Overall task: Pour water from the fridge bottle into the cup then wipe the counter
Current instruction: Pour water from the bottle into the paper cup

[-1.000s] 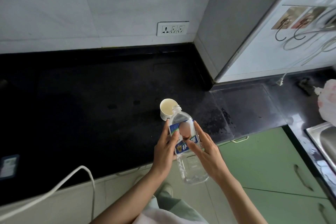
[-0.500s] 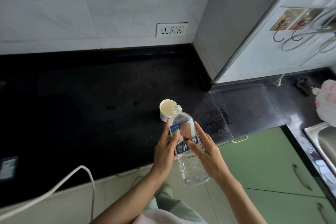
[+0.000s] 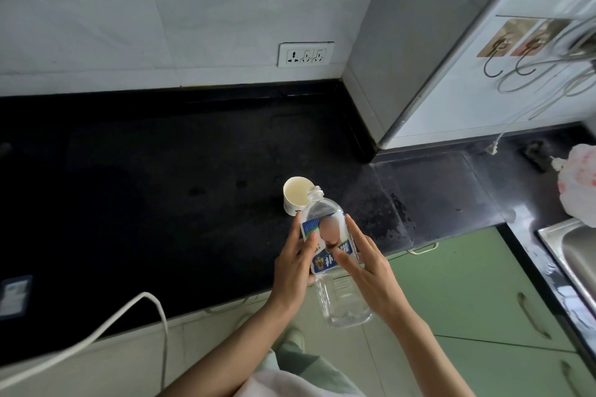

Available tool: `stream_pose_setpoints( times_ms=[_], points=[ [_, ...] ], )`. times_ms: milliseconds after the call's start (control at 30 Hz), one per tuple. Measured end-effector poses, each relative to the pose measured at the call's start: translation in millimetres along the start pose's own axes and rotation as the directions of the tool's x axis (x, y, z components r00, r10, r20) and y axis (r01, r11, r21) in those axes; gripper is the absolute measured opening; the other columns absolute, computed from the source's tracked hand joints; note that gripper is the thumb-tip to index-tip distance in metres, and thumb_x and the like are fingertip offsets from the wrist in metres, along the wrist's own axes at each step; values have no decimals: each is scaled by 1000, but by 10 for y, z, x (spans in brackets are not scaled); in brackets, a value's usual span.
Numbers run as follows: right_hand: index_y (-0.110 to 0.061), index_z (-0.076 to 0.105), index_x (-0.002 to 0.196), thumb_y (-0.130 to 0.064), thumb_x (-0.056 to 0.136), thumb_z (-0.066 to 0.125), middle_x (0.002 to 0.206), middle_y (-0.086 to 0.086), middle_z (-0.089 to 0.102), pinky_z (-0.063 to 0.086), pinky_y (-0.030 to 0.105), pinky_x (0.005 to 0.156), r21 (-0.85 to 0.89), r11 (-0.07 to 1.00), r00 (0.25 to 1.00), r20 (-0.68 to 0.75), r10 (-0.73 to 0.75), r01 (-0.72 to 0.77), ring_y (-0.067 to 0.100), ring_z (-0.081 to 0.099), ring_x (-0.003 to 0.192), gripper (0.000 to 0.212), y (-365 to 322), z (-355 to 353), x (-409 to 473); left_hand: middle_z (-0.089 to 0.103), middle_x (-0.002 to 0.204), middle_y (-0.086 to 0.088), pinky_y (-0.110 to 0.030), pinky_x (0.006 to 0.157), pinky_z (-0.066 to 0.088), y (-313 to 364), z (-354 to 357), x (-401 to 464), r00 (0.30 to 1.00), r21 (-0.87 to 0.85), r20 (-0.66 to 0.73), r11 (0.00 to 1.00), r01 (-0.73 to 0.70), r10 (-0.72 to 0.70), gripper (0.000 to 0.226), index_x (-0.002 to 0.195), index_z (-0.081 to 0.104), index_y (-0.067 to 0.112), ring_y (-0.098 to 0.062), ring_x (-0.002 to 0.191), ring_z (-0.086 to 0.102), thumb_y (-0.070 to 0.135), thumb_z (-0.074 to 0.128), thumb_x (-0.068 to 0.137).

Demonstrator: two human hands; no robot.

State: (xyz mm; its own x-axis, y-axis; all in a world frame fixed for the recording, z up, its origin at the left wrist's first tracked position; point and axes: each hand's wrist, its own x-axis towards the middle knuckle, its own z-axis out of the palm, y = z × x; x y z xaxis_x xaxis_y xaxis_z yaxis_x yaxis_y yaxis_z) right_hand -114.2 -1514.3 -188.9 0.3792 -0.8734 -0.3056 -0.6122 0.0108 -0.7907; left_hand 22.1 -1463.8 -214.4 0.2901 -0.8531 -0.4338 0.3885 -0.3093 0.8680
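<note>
A clear plastic water bottle (image 3: 338, 296) with a blue and white label is tilted forward, uncapped, its open neck over the rim of a white paper cup (image 3: 296, 195). The cup stands on the black counter (image 3: 161, 187) near its front edge. My left hand (image 3: 295, 263) grips the bottle's labelled middle from the left. My right hand (image 3: 367, 271) holds it from the right, fingers stretched along the label. A little water lies in the bottle's lower end. Whether water is flowing cannot be made out.
A wall socket (image 3: 305, 54) sits above the counter's back. A white cable (image 3: 106, 325) crosses the front left. A grey cabinet corner (image 3: 396, 80) juts in at right. Green cupboard doors (image 3: 467, 293), a steel sink (image 3: 574, 255) and a plastic bag (image 3: 579, 184) lie to the right.
The bottle, the cup and both hands keep almost the same pose; only the view shifts slightly.
</note>
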Motion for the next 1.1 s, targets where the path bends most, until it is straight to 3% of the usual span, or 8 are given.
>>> stream_pose_setpoints(
  times_ms=[167, 333, 467, 800, 967, 1100],
  points=[
    [-52, 23, 143, -45, 91, 56, 130, -20, 45, 34, -2, 85, 3, 1000, 1000, 7, 4, -5, -8, 46, 118, 62, -20, -16, -13, 68, 114, 16, -31, 76, 59, 11, 5, -16, 1000, 3, 2, 1000, 11, -11, 47, 138, 34, 57, -3, 100, 67, 40, 51, 97],
    [-51, 24, 143, -55, 83, 53, 132, -17, 46, 36, 18, 97, 12, 1000, 1000, 7, 5, -5, -1, 47, 120, 67, -23, -17, -41, 69, 100, 28, -23, 69, 57, 15, 14, -39, 1000, 13, 8, 1000, 0, 0, 49, 141, 32, 54, 2, 95, 67, 37, 49, 99],
    [-50, 23, 145, -57, 83, 52, 134, -17, 45, 37, 23, 102, 1, 1000, 1000, 16, 3, -3, 2, 47, 122, 68, -13, -22, -56, 68, 96, 31, -25, 70, 57, 12, 21, -56, 1000, 20, 2, 1000, -6, 6, 48, 141, 32, 54, 4, 93, 67, 38, 49, 99],
    [-51, 23, 144, -56, 83, 52, 133, -18, 45, 37, 20, 98, 7, 1000, 1000, 26, -8, 7, 1, 47, 122, 68, -25, -42, -55, 70, 99, 25, -22, 66, 56, 16, 40, -73, 1000, 3, -18, 1000, 6, -6, 46, 137, 34, 58, 2, 93, 68, 37, 50, 98],
    [-53, 24, 143, -58, 81, 53, 131, -17, 47, 40, 26, 102, 10, 1000, 1000, 27, -7, 6, 2, 50, 120, 68, -15, -51, -36, 69, 95, 28, -20, 65, 56, 12, 46, -61, 1000, 4, -22, 1000, 4, -4, 48, 140, 33, 54, 3, 92, 68, 37, 49, 98],
    [-52, 24, 143, -52, 86, 55, 131, -17, 47, 38, 14, 94, -6, 1000, 1000, 29, -12, 12, 0, 49, 119, 65, -21, -62, -23, 69, 96, 31, -20, 66, 56, 17, 49, -60, 1000, 4, -18, 1000, -19, 19, 48, 142, 33, 51, 5, 92, 67, 37, 49, 99]
  ],
)
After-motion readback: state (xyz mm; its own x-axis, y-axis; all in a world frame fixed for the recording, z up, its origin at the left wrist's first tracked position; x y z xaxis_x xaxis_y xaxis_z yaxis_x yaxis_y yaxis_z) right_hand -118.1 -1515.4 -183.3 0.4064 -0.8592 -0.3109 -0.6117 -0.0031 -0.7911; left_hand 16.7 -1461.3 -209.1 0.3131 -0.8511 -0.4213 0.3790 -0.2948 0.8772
